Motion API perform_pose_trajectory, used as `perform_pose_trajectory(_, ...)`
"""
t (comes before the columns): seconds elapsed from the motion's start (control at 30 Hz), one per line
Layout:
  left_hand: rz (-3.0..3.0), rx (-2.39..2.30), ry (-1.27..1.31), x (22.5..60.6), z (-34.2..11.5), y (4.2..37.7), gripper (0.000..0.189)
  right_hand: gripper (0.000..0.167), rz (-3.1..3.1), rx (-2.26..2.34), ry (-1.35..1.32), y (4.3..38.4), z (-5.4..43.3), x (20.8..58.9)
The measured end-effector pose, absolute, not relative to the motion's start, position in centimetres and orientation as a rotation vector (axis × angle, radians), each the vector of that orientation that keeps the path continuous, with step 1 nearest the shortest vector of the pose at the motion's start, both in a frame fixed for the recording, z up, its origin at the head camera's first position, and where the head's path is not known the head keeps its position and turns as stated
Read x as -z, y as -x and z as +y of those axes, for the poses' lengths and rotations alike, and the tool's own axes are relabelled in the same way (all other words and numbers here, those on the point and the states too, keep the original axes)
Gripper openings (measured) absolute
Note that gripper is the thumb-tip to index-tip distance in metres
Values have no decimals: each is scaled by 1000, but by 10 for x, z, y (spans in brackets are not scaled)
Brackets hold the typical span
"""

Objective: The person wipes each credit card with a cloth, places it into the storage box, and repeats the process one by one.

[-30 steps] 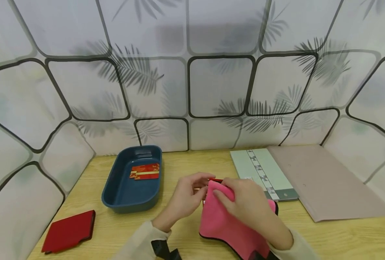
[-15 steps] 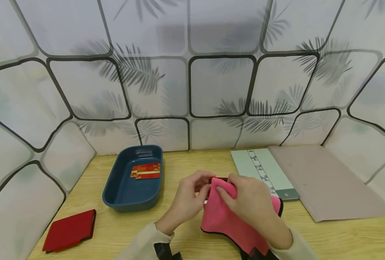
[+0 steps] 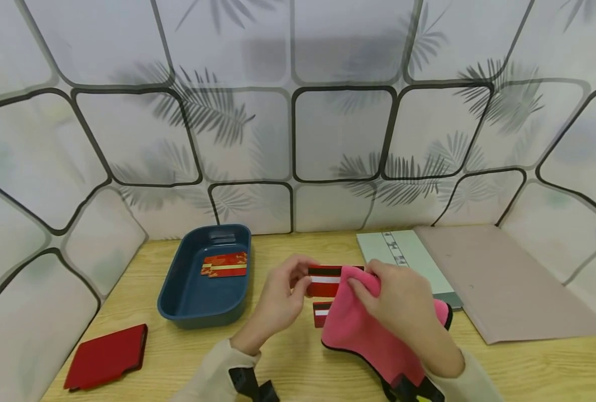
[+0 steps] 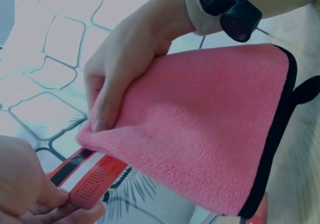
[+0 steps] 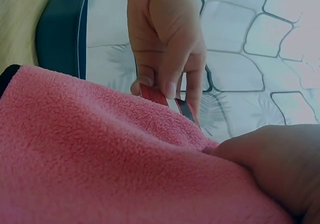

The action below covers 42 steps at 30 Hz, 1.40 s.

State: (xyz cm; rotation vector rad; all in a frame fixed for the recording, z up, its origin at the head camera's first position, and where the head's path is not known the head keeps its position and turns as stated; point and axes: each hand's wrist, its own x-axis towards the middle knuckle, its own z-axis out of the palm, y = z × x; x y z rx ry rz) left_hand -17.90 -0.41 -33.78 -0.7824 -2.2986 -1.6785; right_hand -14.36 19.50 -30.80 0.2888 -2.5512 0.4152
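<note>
My left hand (image 3: 279, 293) pinches the left end of a red bank card (image 3: 324, 286) that has a black magnetic stripe and a white strip. In my right hand (image 3: 403, 307) is a pink fleecy cloth (image 3: 360, 329) with black edging, gripped near its upper corner and covering the card's right end. The left wrist view shows the cloth (image 4: 200, 119) hanging from the fingers and the card (image 4: 92, 176) sticking out beneath it. Below the held card, a second red card (image 3: 320, 315) is partly hidden by the cloth.
A blue tray (image 3: 169, 304) at the left holds red and gold cards (image 3: 227, 265). A red wallet-like case (image 3: 109, 357) lies at the front left. Behind my right hand are a pale green notebook (image 3: 378, 245) and a beige sheet (image 3: 509, 290). A patterned curtain (image 3: 343, 134) surrounds the table.
The cloth and right hand have shifted right along the card, baring more of its striped face. The second card below has come into view. The left hand still pinches the card's end.
</note>
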Motion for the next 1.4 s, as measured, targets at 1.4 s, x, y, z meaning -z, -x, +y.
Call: perform_pose_trajectory(1.4, -2215, 2100, 431, 329, -14, 188, 20, 30, -2580, -452, -260, 145, 213, 299)
